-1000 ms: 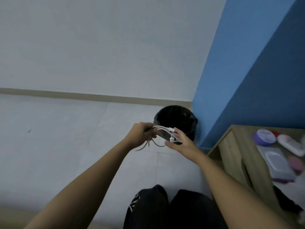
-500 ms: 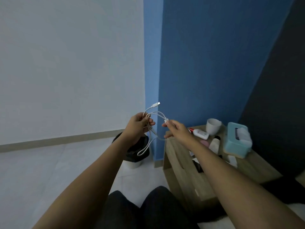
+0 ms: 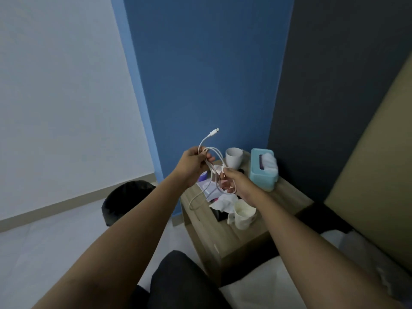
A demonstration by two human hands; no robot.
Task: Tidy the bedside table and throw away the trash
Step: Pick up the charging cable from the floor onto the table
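Both hands, left hand [image 3: 193,162] and right hand [image 3: 239,183], gripping white cable [image 3: 211,172], things on table [image 3: 225,233] half hidden behind them, table now closer, bin [image 3: 124,200] lower left.

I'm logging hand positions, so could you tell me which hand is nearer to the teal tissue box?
Right. The right hand sits just left of the teal tissue box; the left hand is farther left, both gripping the white cable.

We find a home bedroom: a wooden bedside table [image 3: 225,237] carrying 2 mugs [image 3: 233,156] and a tissue box [image 3: 260,172], white bedding [image 3: 263,284] beside it, a lined bin [image 3: 124,201] on tile.
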